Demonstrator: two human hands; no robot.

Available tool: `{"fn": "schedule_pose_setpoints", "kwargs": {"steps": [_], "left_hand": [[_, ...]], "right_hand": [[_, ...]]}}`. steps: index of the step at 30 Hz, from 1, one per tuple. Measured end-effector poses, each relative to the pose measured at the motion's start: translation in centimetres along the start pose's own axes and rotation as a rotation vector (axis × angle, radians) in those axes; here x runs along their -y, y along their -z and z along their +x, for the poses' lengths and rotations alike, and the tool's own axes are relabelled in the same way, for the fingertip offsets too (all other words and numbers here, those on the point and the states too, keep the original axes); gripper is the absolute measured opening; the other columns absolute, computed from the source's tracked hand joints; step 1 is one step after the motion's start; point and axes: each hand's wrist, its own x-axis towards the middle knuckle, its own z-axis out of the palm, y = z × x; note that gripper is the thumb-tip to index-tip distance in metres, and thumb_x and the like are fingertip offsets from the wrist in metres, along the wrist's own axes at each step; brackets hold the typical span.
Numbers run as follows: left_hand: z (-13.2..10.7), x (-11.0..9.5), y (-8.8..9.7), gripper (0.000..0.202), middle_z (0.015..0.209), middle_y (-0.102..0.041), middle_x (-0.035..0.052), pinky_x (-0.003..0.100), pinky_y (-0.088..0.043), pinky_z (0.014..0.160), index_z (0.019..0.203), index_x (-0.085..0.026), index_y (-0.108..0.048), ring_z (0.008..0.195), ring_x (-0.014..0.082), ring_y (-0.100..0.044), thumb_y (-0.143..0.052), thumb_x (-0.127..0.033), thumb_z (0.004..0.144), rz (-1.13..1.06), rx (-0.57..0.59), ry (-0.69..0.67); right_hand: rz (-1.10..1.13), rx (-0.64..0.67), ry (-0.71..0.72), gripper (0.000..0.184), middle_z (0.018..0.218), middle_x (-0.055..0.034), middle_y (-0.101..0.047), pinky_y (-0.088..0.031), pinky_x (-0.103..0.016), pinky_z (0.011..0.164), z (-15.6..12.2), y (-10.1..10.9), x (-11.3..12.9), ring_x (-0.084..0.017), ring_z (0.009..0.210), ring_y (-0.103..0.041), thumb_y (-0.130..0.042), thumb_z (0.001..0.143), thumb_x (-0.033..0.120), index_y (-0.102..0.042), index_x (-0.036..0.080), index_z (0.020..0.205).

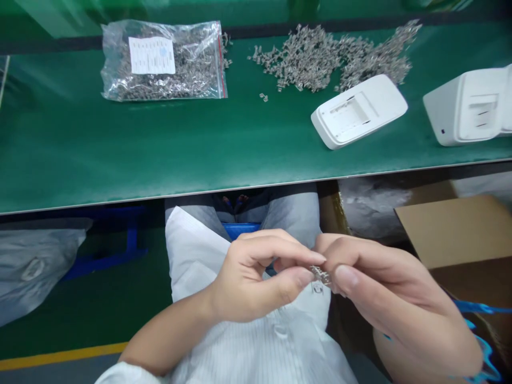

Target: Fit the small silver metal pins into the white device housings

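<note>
Above my lap, a small cluster of metal clips (320, 275) sits pinched between both hands. My left hand (268, 277) grips its left side with thumb and forefinger. On the other side, my right hand (372, 282) holds the cluster between thumb and curled fingers, which hide part of it. One more small metal piece (317, 288) shows just below the cluster, against the white clothing; whether it is attached I cannot tell. The exact shape of the clips is too small to make out.
On the green table (160, 154) lie a loose pile of metal clips (308, 56), a labelled zip bag (192, 64) full of similar pieces, a white plastic housing (376, 109) and another white housing (448, 112). An open cardboard box (460, 229) stands below at right.
</note>
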Motion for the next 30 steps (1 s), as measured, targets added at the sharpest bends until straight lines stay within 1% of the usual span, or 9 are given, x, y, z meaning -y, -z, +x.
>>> {"fn": "schedule_pose_setpoints", "kwargs": {"steps": [4, 7, 10, 14, 17, 21, 25, 27, 30], "left_hand": [[0.3, -0.2, 0.5, 0.017, 0.083, -0.07, 0.0048, 0.02, -0.051, 0.052, 0.098, -0.018, -0.074, 0.057, 0.0079, -0.06, -0.07, -0.01, 0.084, -0.092, 0.074, 0.061], [0.3, -0.2, 0.6, 0.015, 0.079, -0.07, 0.0038, 0.021, -0.052, 0.054, 0.095, -0.017, -0.072, 0.058, 0.0091, -0.061, -0.071, -0.009, 0.082, -0.016, 0.083, 0.039], [0.4, -0.2, 0.4, 0.011, 0.075, -0.069, 0.0033, 0.023, -0.053, 0.057, 0.092, -0.015, -0.069, 0.063, 0.0111, -0.062, -0.07, -0.01, 0.083, 0.233, 0.053, -0.102], [0.5, -0.3, -0.1, 0.016, 0.072, -0.067, 0.0026, 0.023, -0.053, 0.058, 0.095, -0.012, -0.065, 0.063, 0.0117, -0.062, -0.063, -0.003, 0.081, 0.569, -0.014, -0.354], [0.4, -0.1, -0.3, 0.02, 0.077, -0.068, 0.0042, 0.025, -0.056, 0.06, 0.098, -0.01, -0.063, 0.068, 0.0133, -0.065, -0.061, 0.0, 0.082, 0.704, -0.066, -0.445], [0.0, 0.5, -0.2, 0.023, 0.087, -0.069, 0.006, 0.027, -0.057, 0.059, 0.107, -0.012, -0.062, 0.072, 0.0147, -0.066, -0.062, -0.005, 0.086, 0.799, -0.084, -0.487], [-0.4, 0.9, 0.3, 0.026, 0.093, -0.071, 0.01, 0.032, -0.056, 0.054, 0.114, -0.012, -0.061, 0.074, 0.0202, -0.068, -0.057, -0.008, 0.088, 0.922, -0.084, -0.588], [-0.4, 1.0, 0.7, 0.026, 0.095, -0.071, 0.0122, 0.033, -0.054, 0.05, 0.112, -0.012, -0.062, 0.078, 0.0241, -0.07, -0.055, -0.009, 0.088, 1.001, -0.06, -0.671], [-0.1, 1.0, 1.0, 0.022, 0.093, -0.072, 0.0141, 0.034, -0.053, 0.048, 0.105, -0.012, -0.065, 0.082, 0.0271, -0.07, -0.053, -0.01, 0.087, 1.05, -0.038, -0.759]], "right_hand": [[-0.173, 0.002, 0.07, 0.022, 0.069, 0.0007, -0.053, -0.039, -0.024, 0.055, 0.4, 0.4, 0.7, -0.011, 0.062, -0.049, -0.052, 0.1, 0.024, -0.059, 0.02, 0.08], [-0.254, -0.018, 0.104, 0.02, 0.069, 0.0009, -0.054, -0.039, -0.024, 0.054, 0.4, 0.3, 0.8, -0.01, 0.061, -0.049, -0.052, 0.099, 0.021, -0.059, 0.02, 0.08], [-0.305, -0.054, 0.096, 0.02, 0.07, 0.0008, -0.053, -0.037, -0.024, 0.053, 0.3, 0.2, 0.7, -0.01, 0.06, -0.049, -0.052, 0.099, 0.021, -0.059, 0.02, 0.079], [-0.37, -0.083, 0.051, 0.026, 0.067, 0.0014, -0.05, -0.034, -0.025, 0.052, 0.3, -0.1, 0.6, -0.01, 0.057, -0.046, -0.051, 0.099, 0.022, -0.053, 0.019, 0.073], [-0.377, -0.077, 0.015, 0.03, 0.063, 0.002, -0.046, -0.031, -0.026, 0.05, 0.3, -0.3, 0.7, -0.01, 0.054, -0.042, -0.049, 0.1, 0.025, -0.049, 0.019, 0.07], [-0.279, -0.111, -0.037, 0.031, 0.063, 0.0019, -0.043, -0.03, -0.026, 0.05, -0.1, -0.5, 0.1, -0.011, 0.055, -0.039, -0.05, 0.1, 0.028, -0.047, 0.019, 0.071], [-0.03, -0.101, -0.138, 0.036, 0.064, 0.0009, -0.042, -0.032, -0.026, 0.053, -0.3, -0.4, -1.3, -0.012, 0.059, -0.038, -0.049, 0.101, 0.035, -0.049, 0.018, 0.07], [0.129, -0.09, -0.191, 0.04, 0.063, 0.0009, -0.04, -0.031, -0.026, 0.053, -0.1, -0.4, -1.7, -0.013, 0.06, -0.036, -0.05, 0.101, 0.04, -0.047, 0.018, 0.068], [0.316, -0.095, -0.24, 0.044, 0.057, 0.0031, -0.033, -0.025, -0.025, 0.049, 0.5, -0.6, -1.6, -0.011, 0.054, -0.028, -0.053, 0.099, 0.043, -0.043, 0.018, 0.063]]}}
